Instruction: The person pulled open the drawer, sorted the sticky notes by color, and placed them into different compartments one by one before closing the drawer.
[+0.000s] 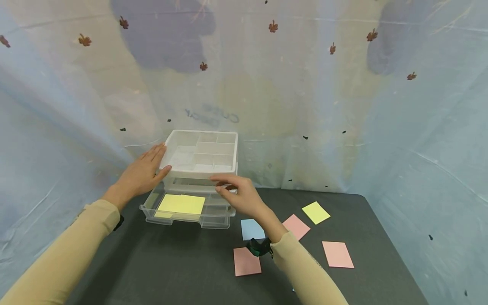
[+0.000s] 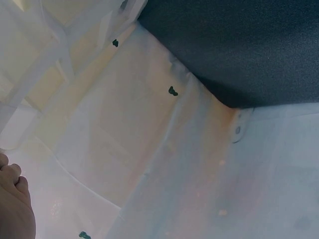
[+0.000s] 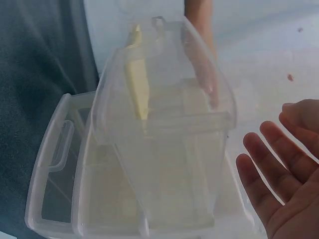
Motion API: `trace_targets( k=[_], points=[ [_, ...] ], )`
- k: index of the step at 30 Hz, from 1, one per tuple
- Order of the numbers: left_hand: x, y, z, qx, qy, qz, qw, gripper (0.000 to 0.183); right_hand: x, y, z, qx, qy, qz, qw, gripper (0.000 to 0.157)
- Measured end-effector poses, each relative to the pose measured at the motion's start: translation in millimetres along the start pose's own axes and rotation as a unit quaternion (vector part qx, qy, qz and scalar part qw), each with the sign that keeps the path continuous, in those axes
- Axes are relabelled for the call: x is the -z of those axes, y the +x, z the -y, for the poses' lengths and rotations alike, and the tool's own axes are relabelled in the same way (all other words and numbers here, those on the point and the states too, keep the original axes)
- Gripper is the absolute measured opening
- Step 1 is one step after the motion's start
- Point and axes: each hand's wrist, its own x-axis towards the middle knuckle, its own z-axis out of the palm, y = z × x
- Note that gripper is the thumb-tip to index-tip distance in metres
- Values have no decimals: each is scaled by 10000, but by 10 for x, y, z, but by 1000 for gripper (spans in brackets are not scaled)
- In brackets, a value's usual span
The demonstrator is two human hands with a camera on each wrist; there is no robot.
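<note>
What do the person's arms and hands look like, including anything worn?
Both arms wear long, pale yellow fabric sleeves. The left hand and right hand are ungloved. A black wrist-worn device with a green patch sits beside the right cuff; a small dark object shows at the left wrist.

faint lettering on patterned sheet, illegible

Behind your bare left hand, you wore a long pale-beige cloth sleeve, with a small black piece at its cuff; behind your bare right hand, a similar beige sleeve and a black wristband with dark-green part.
</note>
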Motion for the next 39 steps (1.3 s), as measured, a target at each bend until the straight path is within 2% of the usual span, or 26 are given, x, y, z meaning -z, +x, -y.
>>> trace_targets(
  k=[10, 15, 24, 30, 39],
  points=[
    [-11, 12, 5, 24, 10, 5, 10000, 81, 169, -256, -170, -359, 599, -738, 9948, 32],
    [-6, 11, 4, 45, 9, 52, 10000, 82, 273, -388, -269, -722, 811, -1038, 9887, 31],
    [3, 8, 4, 77, -23, 120, 9999, 82, 475, -636, -490, -1383, 457, -1517, 9776, 30],
    [4, 12, 7, 64, -11, 123, 9999, 82, 604, -824, -687, -1801, 308, -1794, 9667, 30],
    [-11, 14, 16, 37, 1, 63, 10000, 82, 839, -1112, -943, -2291, -26, -1993, 9528, 31]
  ],
)
